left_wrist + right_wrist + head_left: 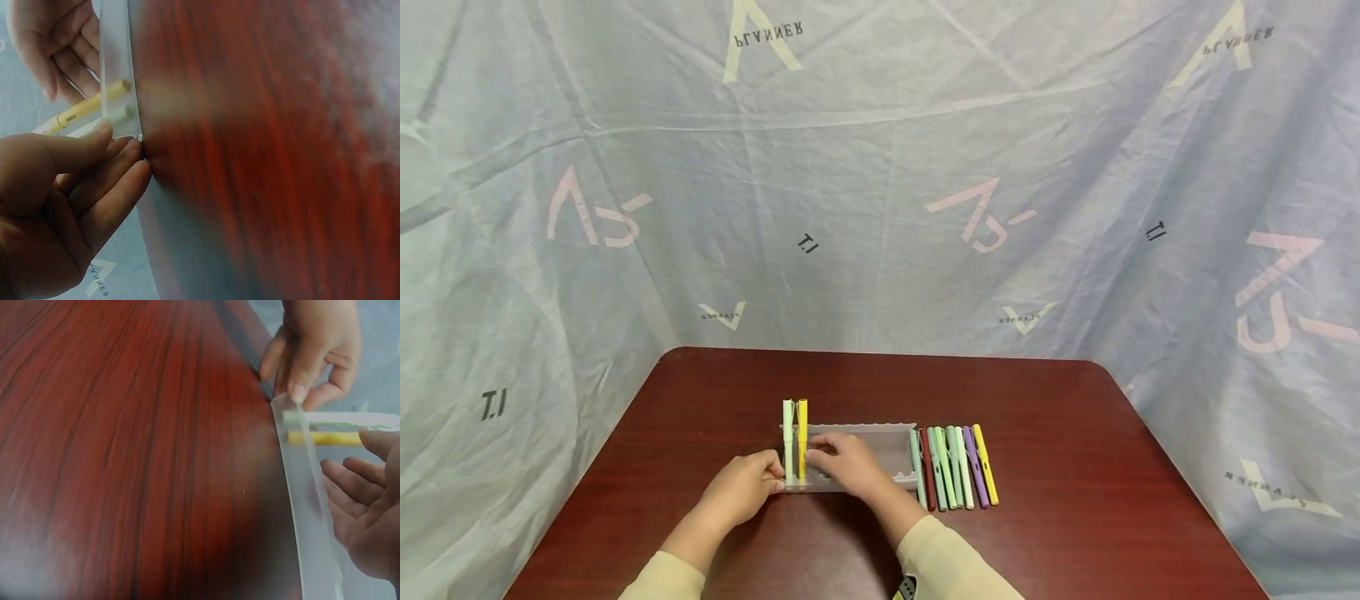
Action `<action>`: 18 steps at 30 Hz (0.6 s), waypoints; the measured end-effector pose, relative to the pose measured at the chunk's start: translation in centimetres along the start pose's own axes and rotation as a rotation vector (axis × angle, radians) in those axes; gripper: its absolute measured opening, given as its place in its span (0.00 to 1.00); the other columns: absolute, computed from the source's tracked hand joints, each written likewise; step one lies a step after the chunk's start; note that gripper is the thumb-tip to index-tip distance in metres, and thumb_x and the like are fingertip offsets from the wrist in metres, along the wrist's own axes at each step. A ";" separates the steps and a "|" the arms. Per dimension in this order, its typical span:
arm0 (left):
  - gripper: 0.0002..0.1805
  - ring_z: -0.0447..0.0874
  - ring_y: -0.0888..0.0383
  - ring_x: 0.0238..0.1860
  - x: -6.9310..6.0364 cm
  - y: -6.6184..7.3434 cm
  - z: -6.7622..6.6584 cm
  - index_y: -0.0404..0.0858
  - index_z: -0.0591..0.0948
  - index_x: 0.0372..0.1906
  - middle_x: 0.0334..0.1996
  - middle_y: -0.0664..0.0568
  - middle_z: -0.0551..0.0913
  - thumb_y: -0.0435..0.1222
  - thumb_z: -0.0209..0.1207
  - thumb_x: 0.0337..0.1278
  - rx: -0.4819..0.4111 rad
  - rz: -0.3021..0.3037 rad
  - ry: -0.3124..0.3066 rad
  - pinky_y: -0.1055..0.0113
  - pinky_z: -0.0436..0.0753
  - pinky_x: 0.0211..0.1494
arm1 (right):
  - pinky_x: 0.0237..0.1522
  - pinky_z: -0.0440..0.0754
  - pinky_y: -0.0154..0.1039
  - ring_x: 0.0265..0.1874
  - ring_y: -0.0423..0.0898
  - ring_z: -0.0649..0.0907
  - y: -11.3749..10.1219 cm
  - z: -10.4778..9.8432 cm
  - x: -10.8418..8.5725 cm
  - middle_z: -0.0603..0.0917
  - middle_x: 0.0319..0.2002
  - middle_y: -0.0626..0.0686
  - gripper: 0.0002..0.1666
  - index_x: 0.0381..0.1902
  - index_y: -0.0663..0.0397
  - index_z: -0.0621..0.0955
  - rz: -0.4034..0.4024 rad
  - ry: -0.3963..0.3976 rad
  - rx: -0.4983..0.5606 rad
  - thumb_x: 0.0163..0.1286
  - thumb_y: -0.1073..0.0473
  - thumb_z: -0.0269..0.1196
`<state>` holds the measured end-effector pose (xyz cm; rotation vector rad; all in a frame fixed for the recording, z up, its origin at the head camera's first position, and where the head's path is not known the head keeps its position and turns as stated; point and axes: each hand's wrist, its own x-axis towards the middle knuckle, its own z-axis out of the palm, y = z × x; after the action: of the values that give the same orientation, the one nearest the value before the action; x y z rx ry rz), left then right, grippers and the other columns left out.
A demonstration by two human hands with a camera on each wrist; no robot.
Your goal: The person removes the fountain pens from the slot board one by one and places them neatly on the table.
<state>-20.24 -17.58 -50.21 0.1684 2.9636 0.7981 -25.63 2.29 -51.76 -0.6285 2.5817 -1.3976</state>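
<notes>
A clear plastic tray (880, 439) with notched long edges lies on the table. Across its left end are a pale green pen (787, 442) and, just right of it, a yellow pen (802, 437). My left hand (747, 486) pinches the tray's near left corner; the left wrist view shows the thumb (94, 134) on the wall. Over the tray, beside the yellow pen, is my right hand (847, 462), its fingers loosely bent. In the right wrist view its thumb (379, 444) is by the yellow pen; whether it touches cannot be told.
Right of the tray lies a side-by-side row of several pens: green ones (943, 468), a dark red one (928, 468), a purple one (976, 467) and a yellow one (987, 464). Grey printed sheeting (880, 208) hangs behind and beside the dark red table (1075, 517).
</notes>
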 end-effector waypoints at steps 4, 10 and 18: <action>0.07 0.78 0.64 0.29 -0.1 -0.1 0.0 0.49 0.79 0.32 0.32 0.60 0.86 0.37 0.67 0.56 0.004 -0.004 -0.009 0.61 0.77 0.35 | 0.34 0.79 0.31 0.29 0.34 0.82 -0.3 1.0 0.5 0.88 0.38 0.49 0.18 0.47 0.55 0.85 0.029 0.003 0.028 0.66 0.49 0.66; 0.07 0.80 0.64 0.31 -0.1 -0.1 0.1 0.48 0.79 0.33 0.33 0.58 0.87 0.37 0.67 0.56 -0.005 -0.012 -0.023 0.61 0.77 0.34 | 0.30 0.77 0.31 0.24 0.33 0.79 -0.5 1.5 0.6 0.86 0.31 0.47 0.11 0.38 0.55 0.84 0.023 0.029 0.025 0.65 0.54 0.67; 0.07 0.77 0.64 0.29 0.0 0.0 0.1 0.48 0.79 0.32 0.31 0.59 0.86 0.36 0.68 0.55 -0.003 0.000 0.009 0.62 0.77 0.35 | 0.30 0.79 0.31 0.27 0.36 0.80 -1.4 0.9 0.5 0.85 0.31 0.47 0.07 0.38 0.53 0.82 -0.027 0.108 0.098 0.67 0.55 0.66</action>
<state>-20.25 -17.51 -50.25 0.1648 2.9705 0.8049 -25.41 0.71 -51.07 -0.5911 2.5744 -1.5977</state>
